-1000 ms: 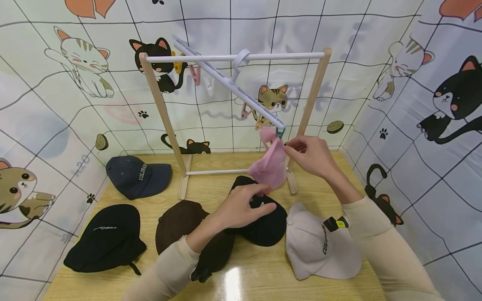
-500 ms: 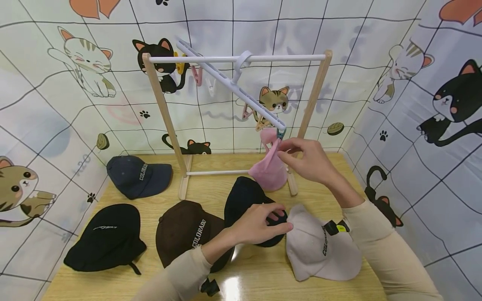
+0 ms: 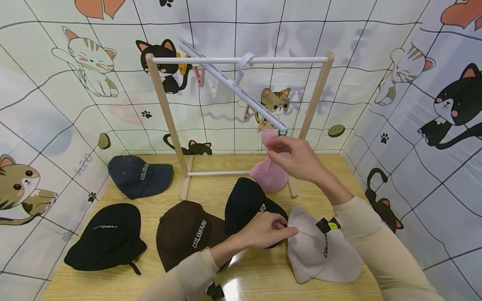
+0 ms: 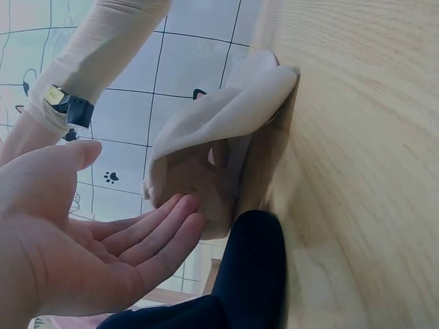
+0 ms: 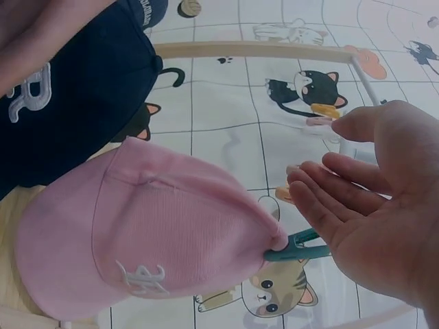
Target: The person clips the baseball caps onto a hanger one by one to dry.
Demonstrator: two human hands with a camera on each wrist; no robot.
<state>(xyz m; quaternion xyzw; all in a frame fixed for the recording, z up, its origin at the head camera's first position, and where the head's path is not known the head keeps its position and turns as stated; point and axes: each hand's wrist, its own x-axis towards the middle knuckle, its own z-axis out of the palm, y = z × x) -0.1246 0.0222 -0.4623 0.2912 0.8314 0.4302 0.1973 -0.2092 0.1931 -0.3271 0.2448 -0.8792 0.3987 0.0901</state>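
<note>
A pink cap (image 3: 269, 177) hangs from the right end of a white hanger (image 3: 233, 85), pinched by a teal clip (image 5: 296, 247). Beside it is my right hand (image 3: 299, 159); the right wrist view shows the fingers relaxed with nothing between them, close to the clip. My left hand (image 3: 260, 232) hovers palm inward over the brim of a navy cap (image 3: 242, 205), its fingers loosely bent and holding nothing. Just right of its fingertips lies a pale grey cap (image 3: 306, 246); the left wrist view shows that cap's hollow underside (image 4: 195, 175).
The hanger hangs on a white rod (image 3: 293, 60) of a wooden-legged rack (image 3: 165, 113), with several more clips along it. A brown cap (image 3: 180, 234), a black cap (image 3: 109, 238) and a dark blue cap (image 3: 132, 177) lie on the wooden table (image 3: 263, 278).
My left hand has moved down and right, from beside the pink cap to the navy cap's brim. My right hand has shifted left, in front of the pink cap's upper part.
</note>
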